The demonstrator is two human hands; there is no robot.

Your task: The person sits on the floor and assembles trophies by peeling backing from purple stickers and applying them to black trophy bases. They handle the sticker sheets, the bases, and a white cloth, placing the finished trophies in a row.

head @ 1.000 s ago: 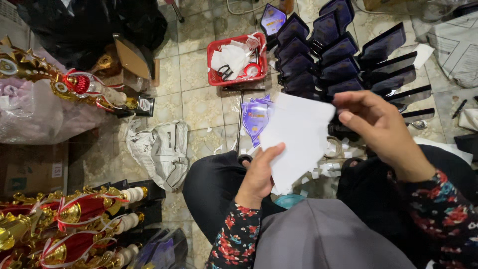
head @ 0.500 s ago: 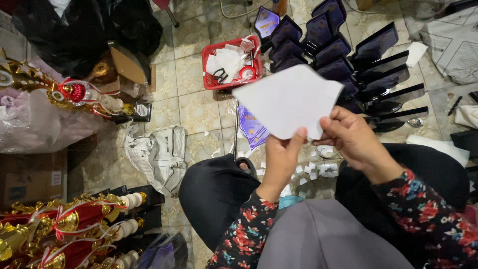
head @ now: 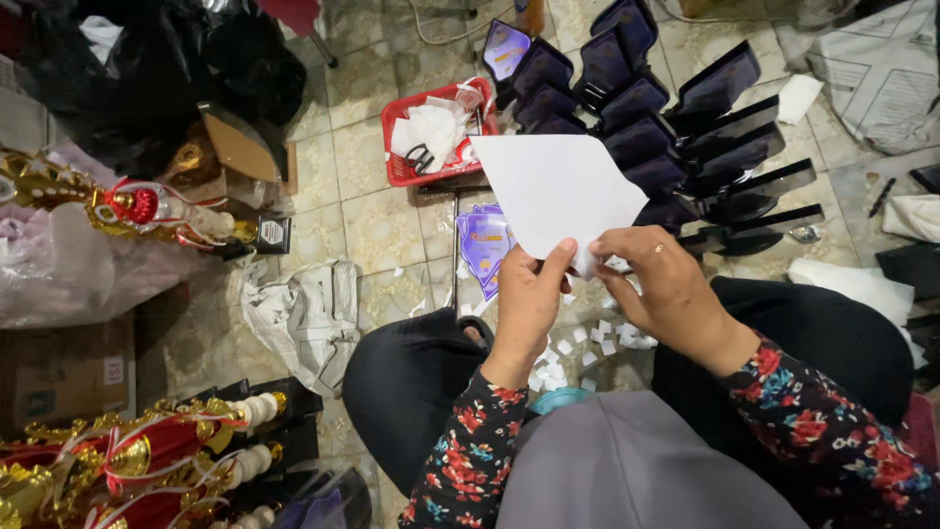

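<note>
Your left hand (head: 529, 299) is closed on the lower edge of a white paper sheet (head: 563, 191), thumb on the near face and fingers behind; your right hand (head: 656, 284) pinches the same sheet at its lower right corner, fingers curled, a ring visible on one finger. The sheet is held up off the floor, tilted, just above your knees; it has an angular, cut outline, with a point toward the red basket (head: 411, 171).

Below your hands, small white paper scraps (head: 597, 343) lie scattered on the tiled floor (head: 377, 220) between your legs; a purple printed card (head: 485, 245) lies flat on the floor just beyond the left hand, partly hidden by the sheet.

The red basket sits on the floor beyond the card; it holds white paper and black-handled scissors (head: 423, 157). To its right, dark plaques (head: 636, 98) stand in rows toward the far right part of the floor, some with purple faces, most seen edge-on or from behind.

On the left part of the floor lies a crumpled newspaper (head: 304, 313); beyond it a gold and red trophy (head: 127, 206) lies on its side over clear plastic wrap (head: 59, 274); more gold and red trophies (head: 127, 460) stand at the near left corner. A cardboard box (head: 59, 377) sits at the left edge; black bags (head: 147, 69) fill the far left corner.

Your sleeves (head: 813, 421) are dark with a red floral print.
</note>
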